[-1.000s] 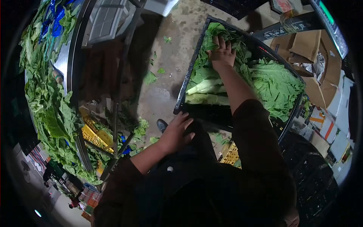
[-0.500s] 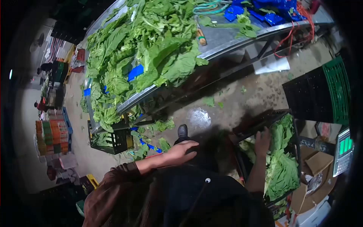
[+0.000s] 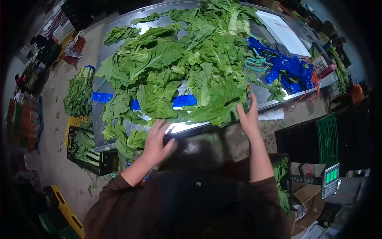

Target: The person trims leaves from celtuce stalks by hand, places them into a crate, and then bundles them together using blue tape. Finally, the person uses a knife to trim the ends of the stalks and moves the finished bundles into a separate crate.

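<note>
Loose green leaves, like leaf lettuce [image 3: 159, 59], lie heaped over a metal table [image 3: 106, 51] in front of me. My left hand [image 3: 156, 143] is at the table's front edge, fingers spread, fingertips by the lower leaves. At the right end of the heap, my right hand [image 3: 249, 117] has thumb and fingers apart beside a broad leaf [image 3: 223, 97]. Neither hand holds anything. Just beyond the right fingertips shows the wooden handle [image 3: 249, 91] of a tool, partly covered. A blue strip [image 3: 185, 100] lies among the leaves.
Blue plastic [image 3: 292, 71], teal cord [image 3: 255, 63] and a white tray [image 3: 282, 32] are on the table's right side. A black crate of leaves [image 3: 281, 191] stands at my right, near a scale [image 3: 331, 179]. Left of the table are another crate [image 3: 107, 164] and bundled greens [image 3: 78, 93].
My view has turned from the crate at my right to the table. Both hands have moved forward to the heap; my right hand has left the crate of leaves.
</note>
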`<move>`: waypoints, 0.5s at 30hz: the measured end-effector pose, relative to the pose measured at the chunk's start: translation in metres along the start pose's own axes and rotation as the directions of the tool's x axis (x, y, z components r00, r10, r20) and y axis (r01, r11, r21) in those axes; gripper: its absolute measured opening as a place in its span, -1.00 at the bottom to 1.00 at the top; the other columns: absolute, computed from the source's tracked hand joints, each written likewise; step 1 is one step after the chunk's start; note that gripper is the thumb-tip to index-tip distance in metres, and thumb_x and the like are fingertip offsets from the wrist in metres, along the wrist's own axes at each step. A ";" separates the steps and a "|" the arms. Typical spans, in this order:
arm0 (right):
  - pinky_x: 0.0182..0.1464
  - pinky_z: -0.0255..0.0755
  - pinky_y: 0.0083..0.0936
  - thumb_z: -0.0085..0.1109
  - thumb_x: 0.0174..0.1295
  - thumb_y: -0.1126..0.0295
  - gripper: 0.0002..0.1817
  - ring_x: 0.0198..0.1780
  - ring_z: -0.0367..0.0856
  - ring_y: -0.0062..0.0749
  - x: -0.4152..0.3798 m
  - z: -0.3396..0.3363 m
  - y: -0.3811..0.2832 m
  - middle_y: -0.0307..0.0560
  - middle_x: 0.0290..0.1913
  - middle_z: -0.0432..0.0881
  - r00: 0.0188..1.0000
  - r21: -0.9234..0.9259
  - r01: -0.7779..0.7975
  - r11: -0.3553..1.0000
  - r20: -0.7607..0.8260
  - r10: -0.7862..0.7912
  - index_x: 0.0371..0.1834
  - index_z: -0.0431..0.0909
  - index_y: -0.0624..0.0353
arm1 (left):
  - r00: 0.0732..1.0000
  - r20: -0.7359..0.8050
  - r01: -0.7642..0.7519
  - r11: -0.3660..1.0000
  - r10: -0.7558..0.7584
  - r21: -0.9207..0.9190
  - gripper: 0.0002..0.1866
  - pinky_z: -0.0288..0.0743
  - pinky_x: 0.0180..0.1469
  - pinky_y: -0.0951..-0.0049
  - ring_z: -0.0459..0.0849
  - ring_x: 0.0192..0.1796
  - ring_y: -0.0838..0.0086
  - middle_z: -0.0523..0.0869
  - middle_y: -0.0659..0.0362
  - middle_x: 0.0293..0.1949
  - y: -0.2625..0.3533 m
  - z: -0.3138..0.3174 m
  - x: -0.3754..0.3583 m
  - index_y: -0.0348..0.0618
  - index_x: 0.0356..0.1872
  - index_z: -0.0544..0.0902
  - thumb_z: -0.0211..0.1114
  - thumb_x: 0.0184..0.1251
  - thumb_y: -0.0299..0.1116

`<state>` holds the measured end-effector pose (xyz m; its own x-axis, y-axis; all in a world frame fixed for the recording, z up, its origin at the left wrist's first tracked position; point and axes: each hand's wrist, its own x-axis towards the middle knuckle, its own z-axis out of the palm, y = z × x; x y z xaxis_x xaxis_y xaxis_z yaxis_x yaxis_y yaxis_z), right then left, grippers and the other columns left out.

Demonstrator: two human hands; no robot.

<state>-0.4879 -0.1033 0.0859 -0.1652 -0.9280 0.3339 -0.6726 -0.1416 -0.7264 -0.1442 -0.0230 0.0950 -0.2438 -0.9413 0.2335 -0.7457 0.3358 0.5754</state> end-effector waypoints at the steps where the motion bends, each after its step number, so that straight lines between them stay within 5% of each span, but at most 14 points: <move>1: 0.40 0.04 -0.24 0.23 0.18 0.22 -0.20 0.39 0.15 0.09 0.027 0.011 -0.003 0.30 0.35 0.18 1.000 -0.006 0.006 1.000 -0.024 -0.006 0.37 0.04 0.37 | 0.999 -0.018 0.041 0.998 -0.040 0.056 -0.35 0.13 0.34 0.01 0.25 0.35 -0.10 0.37 -0.13 0.25 -0.015 -0.013 0.002 -0.15 0.23 0.41 0.37 0.04 -0.29; 4: 0.40 0.04 -0.24 0.27 0.12 0.04 -0.07 0.40 0.14 0.12 0.103 0.046 -0.010 0.34 0.35 0.17 0.994 -0.068 -0.004 0.998 -0.112 -0.004 0.38 0.02 0.40 | 0.991 -0.081 0.122 0.956 -0.104 0.266 -0.24 -0.05 0.36 -0.16 0.10 0.42 -0.11 0.21 -0.08 0.36 -0.062 -0.047 -0.004 -0.01 0.29 0.37 0.43 -0.03 -0.20; 8: 0.40 0.06 -0.22 0.26 -0.07 -0.30 0.19 0.42 0.10 0.11 0.188 0.092 0.025 0.37 0.39 0.10 0.972 -0.137 -0.230 0.964 -0.076 0.221 0.41 -0.02 0.41 | 0.931 -0.136 0.364 0.837 -0.339 0.409 -0.09 -0.11 0.34 -0.29 -0.07 0.45 -0.22 0.03 -0.12 0.44 -0.098 -0.066 -0.012 0.18 0.39 0.26 0.47 -0.09 -0.08; 11: 0.38 0.04 -0.08 0.18 -0.21 -0.48 0.29 0.41 0.11 0.20 0.209 0.125 0.008 0.37 0.39 0.12 0.895 -0.275 -0.444 0.853 -0.106 0.432 0.47 -0.06 0.17 | 0.843 -0.171 0.537 0.815 -0.510 0.219 0.11 -0.19 0.36 -0.29 -0.13 0.46 -0.25 -0.06 -0.19 0.46 -0.133 -0.058 -0.020 0.18 0.47 0.04 0.48 -0.14 0.12; 12: 0.36 0.08 -0.06 0.19 -0.23 -0.48 0.24 0.38 0.15 0.19 0.214 0.140 0.012 0.29 0.38 0.17 0.905 -0.330 -0.414 0.848 -0.053 0.422 0.49 -0.05 -0.04 | 0.835 -0.173 0.550 0.807 -0.522 0.216 0.11 -0.19 0.36 -0.29 -0.13 0.46 -0.25 -0.06 -0.19 0.46 -0.137 -0.058 -0.020 0.18 0.47 0.04 0.48 -0.14 0.12; 15: 0.15 0.37 -0.09 0.28 -0.13 -0.28 -0.01 0.20 0.45 0.03 0.209 0.165 -0.053 0.10 0.19 0.47 0.917 -0.580 -0.261 0.772 0.101 0.386 0.42 0.12 -0.23 | 0.773 -0.026 0.634 0.773 -0.634 0.012 0.20 -0.30 0.41 -0.19 -0.13 0.50 -0.11 -0.06 -0.26 0.44 -0.135 -0.053 -0.009 0.02 0.49 -0.12 0.48 -0.12 0.08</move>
<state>-0.3683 -0.3463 0.0950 -0.3382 -0.9404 -0.0351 -0.8942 0.3327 -0.2995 -0.0089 -0.0582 0.0569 0.3007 -0.9396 -0.1638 -0.7385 -0.3381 0.5834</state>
